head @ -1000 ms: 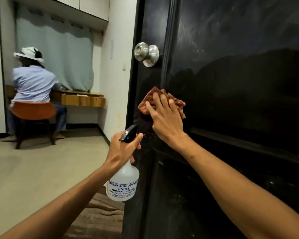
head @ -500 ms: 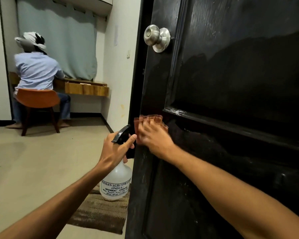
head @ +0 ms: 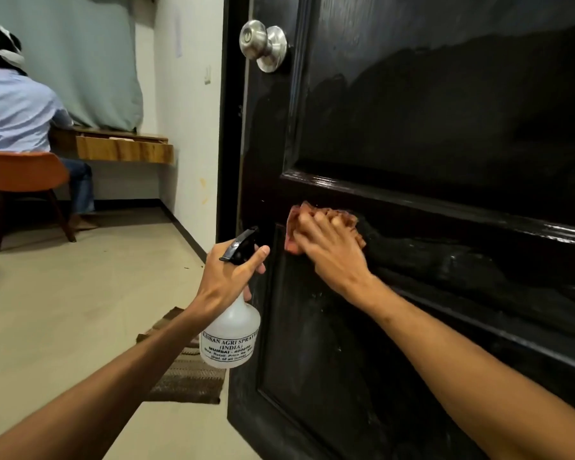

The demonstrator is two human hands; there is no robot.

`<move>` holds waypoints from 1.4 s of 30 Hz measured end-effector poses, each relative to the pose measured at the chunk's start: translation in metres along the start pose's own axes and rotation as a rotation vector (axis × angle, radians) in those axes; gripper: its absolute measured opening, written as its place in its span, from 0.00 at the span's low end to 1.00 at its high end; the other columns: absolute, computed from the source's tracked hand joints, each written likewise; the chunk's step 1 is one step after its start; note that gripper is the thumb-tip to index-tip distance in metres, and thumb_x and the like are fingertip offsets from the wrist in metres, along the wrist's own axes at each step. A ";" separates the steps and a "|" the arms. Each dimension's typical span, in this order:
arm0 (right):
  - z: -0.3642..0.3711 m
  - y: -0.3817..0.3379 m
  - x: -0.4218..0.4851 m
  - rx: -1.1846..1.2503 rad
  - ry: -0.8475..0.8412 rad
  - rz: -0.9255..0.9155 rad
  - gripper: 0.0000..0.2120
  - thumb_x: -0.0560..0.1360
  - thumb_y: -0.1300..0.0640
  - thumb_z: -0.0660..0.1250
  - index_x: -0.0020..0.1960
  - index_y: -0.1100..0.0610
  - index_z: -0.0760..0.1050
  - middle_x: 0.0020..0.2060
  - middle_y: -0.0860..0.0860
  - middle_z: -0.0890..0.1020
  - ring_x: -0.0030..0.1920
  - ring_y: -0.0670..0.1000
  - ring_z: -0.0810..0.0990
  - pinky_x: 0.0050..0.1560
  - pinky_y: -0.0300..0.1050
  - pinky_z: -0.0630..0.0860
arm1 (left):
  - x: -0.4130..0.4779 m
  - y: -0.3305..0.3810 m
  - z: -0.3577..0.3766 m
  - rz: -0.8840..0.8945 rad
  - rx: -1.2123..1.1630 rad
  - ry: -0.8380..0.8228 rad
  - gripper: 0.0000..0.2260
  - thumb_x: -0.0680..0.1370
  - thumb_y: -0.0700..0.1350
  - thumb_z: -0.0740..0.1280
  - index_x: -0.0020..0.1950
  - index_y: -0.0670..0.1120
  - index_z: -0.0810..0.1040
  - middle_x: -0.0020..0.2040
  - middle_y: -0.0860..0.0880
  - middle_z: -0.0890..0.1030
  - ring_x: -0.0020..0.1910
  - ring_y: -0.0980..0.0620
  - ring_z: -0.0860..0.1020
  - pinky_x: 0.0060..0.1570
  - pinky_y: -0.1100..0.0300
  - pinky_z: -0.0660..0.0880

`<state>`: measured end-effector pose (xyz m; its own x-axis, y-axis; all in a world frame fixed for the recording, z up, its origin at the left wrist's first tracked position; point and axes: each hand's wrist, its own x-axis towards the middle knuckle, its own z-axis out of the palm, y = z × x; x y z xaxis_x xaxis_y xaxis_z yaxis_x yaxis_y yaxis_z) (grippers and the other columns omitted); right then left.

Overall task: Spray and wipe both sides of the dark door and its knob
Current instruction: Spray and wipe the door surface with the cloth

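The dark glossy door (head: 429, 121) fills the right half of the head view, standing open. Its silver knob (head: 263, 44) is at the upper left of the door. My right hand (head: 332, 250) presses a reddish-brown cloth (head: 294, 224) flat against the door's middle rail, below the knob. Wet streaks shine on the panel to the right of the cloth. My left hand (head: 228, 272) grips the neck of a white spray bottle (head: 231, 336) with a black trigger head, held just left of the door's edge.
A striped mat (head: 188, 376) lies on the beige floor by the door's edge. At the far left a person (head: 14, 107) sits on an orange chair (head: 20, 174) at a wooden wall desk (head: 123, 149). A white wall (head: 186, 111) runs behind the door.
My right hand has slid the cloth down from beneath the knob to the middle rail, then a little to the right. The spray bottle stays in my left hand.
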<state>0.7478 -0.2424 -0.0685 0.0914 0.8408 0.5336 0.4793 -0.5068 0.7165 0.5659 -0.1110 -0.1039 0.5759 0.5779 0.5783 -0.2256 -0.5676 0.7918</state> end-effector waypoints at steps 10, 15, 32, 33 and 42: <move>-0.014 0.035 -0.075 0.012 -0.050 0.081 0.32 0.68 0.59 0.70 0.73 0.50 0.75 0.76 0.56 0.69 0.72 0.59 0.63 0.68 0.56 0.60 | -0.024 0.032 0.036 0.008 -0.052 -0.094 0.09 0.83 0.48 0.70 0.47 0.43 0.81 0.41 0.45 0.86 0.20 0.43 0.75 0.32 0.37 0.81; -0.032 0.070 -0.090 0.054 0.067 0.351 0.33 0.72 0.61 0.65 0.77 0.51 0.69 0.77 0.58 0.65 0.73 0.63 0.63 0.67 0.60 0.61 | -0.033 0.052 0.058 0.037 -0.088 -0.133 0.09 0.83 0.48 0.70 0.48 0.44 0.81 0.41 0.45 0.86 0.20 0.42 0.76 0.31 0.37 0.80; -0.037 0.125 -0.235 -0.028 0.119 0.398 0.35 0.71 0.56 0.68 0.78 0.44 0.68 0.76 0.56 0.62 0.72 0.58 0.64 0.67 0.57 0.62 | -0.083 0.104 0.148 0.096 -0.176 -0.364 0.10 0.83 0.49 0.70 0.48 0.44 0.82 0.42 0.46 0.87 0.21 0.40 0.76 0.32 0.50 0.81; -0.048 0.143 -0.233 -0.012 0.173 0.554 0.33 0.74 0.57 0.66 0.78 0.44 0.67 0.75 0.57 0.63 0.72 0.59 0.63 0.66 0.58 0.62 | -0.085 0.107 0.153 0.103 -0.178 -0.373 0.10 0.83 0.49 0.70 0.47 0.44 0.82 0.42 0.47 0.87 0.21 0.40 0.76 0.32 0.51 0.81; -0.045 0.154 -0.322 -0.088 0.146 0.620 0.34 0.74 0.54 0.64 0.79 0.41 0.65 0.76 0.55 0.61 0.72 0.59 0.64 0.67 0.58 0.62 | -0.111 0.144 0.205 0.096 -0.280 -0.491 0.09 0.82 0.47 0.71 0.47 0.43 0.81 0.42 0.45 0.87 0.20 0.42 0.75 0.42 0.34 0.81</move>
<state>0.7526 -0.6002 -0.1098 0.2064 0.3555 0.9116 0.3020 -0.9093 0.2862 0.6304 -0.3775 -0.0943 0.8250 0.1529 0.5441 -0.4561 -0.3885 0.8007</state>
